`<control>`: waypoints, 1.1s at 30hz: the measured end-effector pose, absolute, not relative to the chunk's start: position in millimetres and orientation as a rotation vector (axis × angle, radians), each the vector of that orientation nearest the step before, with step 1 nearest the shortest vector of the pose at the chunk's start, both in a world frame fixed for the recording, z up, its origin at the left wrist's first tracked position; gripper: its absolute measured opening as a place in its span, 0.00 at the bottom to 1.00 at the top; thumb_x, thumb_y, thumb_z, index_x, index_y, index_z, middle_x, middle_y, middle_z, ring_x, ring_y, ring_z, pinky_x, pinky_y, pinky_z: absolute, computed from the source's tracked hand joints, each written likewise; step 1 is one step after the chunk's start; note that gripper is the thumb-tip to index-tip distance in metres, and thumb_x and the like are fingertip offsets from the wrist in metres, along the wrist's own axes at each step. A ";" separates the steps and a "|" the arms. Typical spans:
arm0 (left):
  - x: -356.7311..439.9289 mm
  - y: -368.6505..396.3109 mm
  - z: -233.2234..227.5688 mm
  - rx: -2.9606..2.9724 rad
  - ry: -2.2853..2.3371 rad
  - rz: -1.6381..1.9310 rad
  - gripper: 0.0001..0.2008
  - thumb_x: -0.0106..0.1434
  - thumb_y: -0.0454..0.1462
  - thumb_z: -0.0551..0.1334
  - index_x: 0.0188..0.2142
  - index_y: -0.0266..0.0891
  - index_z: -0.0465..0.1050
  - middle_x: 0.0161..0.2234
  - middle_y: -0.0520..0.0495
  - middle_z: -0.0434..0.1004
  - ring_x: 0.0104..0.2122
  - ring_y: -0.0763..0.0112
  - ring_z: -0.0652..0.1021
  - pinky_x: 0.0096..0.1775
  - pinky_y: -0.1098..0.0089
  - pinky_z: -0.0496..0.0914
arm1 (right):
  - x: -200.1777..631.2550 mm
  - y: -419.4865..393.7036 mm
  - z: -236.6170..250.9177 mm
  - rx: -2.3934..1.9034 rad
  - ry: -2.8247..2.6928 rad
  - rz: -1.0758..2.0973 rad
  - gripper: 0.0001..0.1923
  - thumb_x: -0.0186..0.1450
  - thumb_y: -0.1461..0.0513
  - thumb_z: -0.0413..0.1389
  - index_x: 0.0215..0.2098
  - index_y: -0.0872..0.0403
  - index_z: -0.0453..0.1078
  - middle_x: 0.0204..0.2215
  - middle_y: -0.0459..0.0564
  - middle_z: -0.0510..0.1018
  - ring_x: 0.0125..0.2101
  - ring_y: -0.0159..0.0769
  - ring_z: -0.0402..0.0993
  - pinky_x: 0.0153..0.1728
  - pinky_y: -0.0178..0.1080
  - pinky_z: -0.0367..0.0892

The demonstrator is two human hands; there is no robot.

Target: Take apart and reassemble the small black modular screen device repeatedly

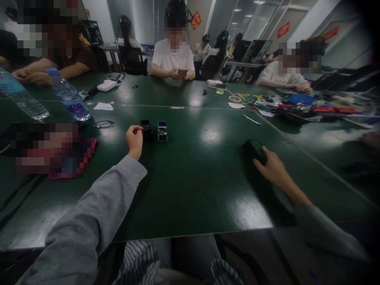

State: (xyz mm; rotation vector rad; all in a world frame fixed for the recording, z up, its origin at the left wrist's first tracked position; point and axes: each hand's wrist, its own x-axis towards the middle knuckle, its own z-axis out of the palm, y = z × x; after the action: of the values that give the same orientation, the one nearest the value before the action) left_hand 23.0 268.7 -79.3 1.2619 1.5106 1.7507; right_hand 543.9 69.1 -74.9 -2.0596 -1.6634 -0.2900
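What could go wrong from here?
- The left hand is right at the black device, with the small circuit board close beside it; a careless move might knock the board.
- The dark block in the right hand blends into the green table, so it could be overlooked if set down.
- The nearer-to-centre water bottle might spill toward the electronics if tipped.

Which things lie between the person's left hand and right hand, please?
In the head view, a small black boxy object and a small rectangular circuit board with a dark screen lie between them, both nearer the left hand.
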 end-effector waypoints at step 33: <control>24.1 277.5 -86.5 1.432 1.454 1.651 0.21 0.57 0.33 0.67 0.51 0.44 0.74 0.58 0.42 0.68 0.58 0.59 0.72 0.62 0.59 0.65 | 289.0 190.2 -57.2 -1.548 -2.019 -0.186 0.26 0.73 0.59 0.48 0.67 0.55 0.57 0.70 0.63 0.52 0.69 0.59 0.48 0.64 0.65 0.57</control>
State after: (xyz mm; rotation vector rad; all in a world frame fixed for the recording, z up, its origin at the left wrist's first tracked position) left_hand 24.1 277.5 -86.5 1.4324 1.4538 1.6509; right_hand 289.0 190.2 -57.2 -1.5480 -2.0193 -0.1861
